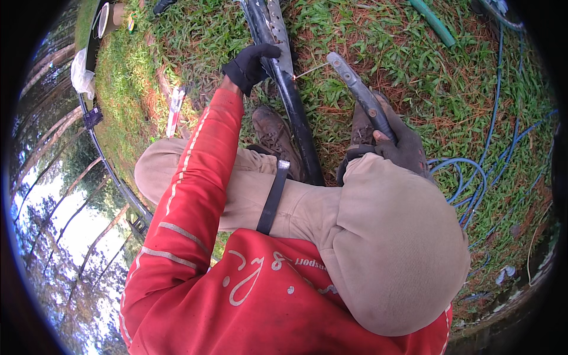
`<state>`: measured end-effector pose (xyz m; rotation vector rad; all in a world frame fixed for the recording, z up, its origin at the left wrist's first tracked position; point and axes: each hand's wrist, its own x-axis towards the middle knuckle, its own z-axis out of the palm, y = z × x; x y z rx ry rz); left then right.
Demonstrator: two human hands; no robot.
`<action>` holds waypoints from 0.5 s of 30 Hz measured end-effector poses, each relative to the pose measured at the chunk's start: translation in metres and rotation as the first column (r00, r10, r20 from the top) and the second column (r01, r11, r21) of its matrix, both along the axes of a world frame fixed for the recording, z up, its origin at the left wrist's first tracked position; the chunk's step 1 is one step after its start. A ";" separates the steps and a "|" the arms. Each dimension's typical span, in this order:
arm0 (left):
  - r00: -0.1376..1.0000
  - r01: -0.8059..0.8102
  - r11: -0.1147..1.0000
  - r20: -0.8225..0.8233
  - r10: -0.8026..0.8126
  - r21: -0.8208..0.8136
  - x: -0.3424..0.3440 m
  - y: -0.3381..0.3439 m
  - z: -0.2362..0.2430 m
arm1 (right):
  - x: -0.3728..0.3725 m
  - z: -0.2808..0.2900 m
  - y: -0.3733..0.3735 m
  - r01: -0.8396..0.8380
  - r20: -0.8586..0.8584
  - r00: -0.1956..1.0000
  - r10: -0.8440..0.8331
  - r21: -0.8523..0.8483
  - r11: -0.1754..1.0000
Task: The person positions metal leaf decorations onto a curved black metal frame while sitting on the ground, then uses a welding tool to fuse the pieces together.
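Observation:
My left hand [248,66], in a black glove, is closed on a long black metal tube [299,127] that slants down between my boots. A grey metal strip with small holes [279,38] lies along the tube's upper part. My right hand [408,145], in a dark glove, grips a welding electrode holder [358,89], grey and worn with a dark handle. A thin welding rod [312,70] sticks out leftward from its head. The rod's tip meets the tube's right side, where a small orange glow shows. The right fingers are partly hidden.
My brown boots [275,133] stand on grass with dry needles. Blue hose or cable [473,183] lies coiled at the right. A green pipe [433,22] lies at the upper right. A white bag [82,74] and a pale bucket [110,19] are at the upper left.

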<state>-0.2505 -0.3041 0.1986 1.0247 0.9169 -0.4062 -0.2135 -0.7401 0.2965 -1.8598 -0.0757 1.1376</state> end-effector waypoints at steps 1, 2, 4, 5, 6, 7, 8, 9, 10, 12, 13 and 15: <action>1.000 0.000 1.000 -0.001 0.000 0.001 0.000 0.000 0.000 | -0.001 -0.001 0.000 0.000 -0.001 1.000 0.000 0.001 1.000; 1.000 -0.008 1.000 0.002 0.008 -0.004 0.000 0.000 0.000 | -0.002 -0.002 0.001 0.023 -0.020 1.000 -0.023 0.021 1.000; 1.000 -0.014 1.000 0.004 0.014 -0.012 -0.001 -0.001 0.002 | -0.002 -0.003 0.001 0.049 -0.041 0.998 -0.048 0.037 0.998; 0.999 -0.033 0.999 0.009 0.033 -0.004 -0.002 -0.001 0.005 | -0.002 -0.003 0.001 0.028 -0.020 0.999 -0.028 0.021 0.999; 0.999 -0.052 0.999 0.014 0.052 0.003 -0.003 -0.001 0.006 | -0.001 -0.003 0.000 0.007 0.000 1.000 -0.007 0.004 1.000; 0.999 -0.052 0.999 0.015 0.052 0.004 -0.004 0.003 0.005 | -0.003 -0.006 0.000 0.007 0.000 1.000 -0.007 0.005 1.000; 0.999 -0.048 0.998 0.014 0.049 -0.041 -0.005 0.012 -0.003 | -0.007 -0.011 -0.001 0.024 0.049 0.998 -0.026 0.038 0.999; 0.999 -0.044 0.995 0.013 0.045 -0.087 -0.007 0.021 -0.013 | -0.009 -0.014 -0.002 0.039 0.098 0.994 -0.046 0.071 0.997; 0.999 -0.043 0.990 0.011 0.045 -0.133 -0.007 0.025 -0.017 | -0.008 -0.013 -0.001 0.037 0.097 0.994 -0.044 0.072 0.997; 0.998 -0.048 0.991 0.024 0.052 -0.128 -0.012 0.028 -0.025 | -0.003 -0.008 -0.001 -0.041 0.131 0.991 0.040 0.005 0.999; 0.998 -0.051 0.995 0.038 0.055 -0.081 -0.011 0.019 -0.021 | -0.002 -0.007 -0.001 -0.040 0.132 0.990 0.039 0.000 0.999; 0.998 -0.053 0.999 0.016 0.053 0.001 -0.006 0.002 -0.004 | 0.000 -0.004 0.001 -0.066 0.080 0.994 0.069 -0.040 0.997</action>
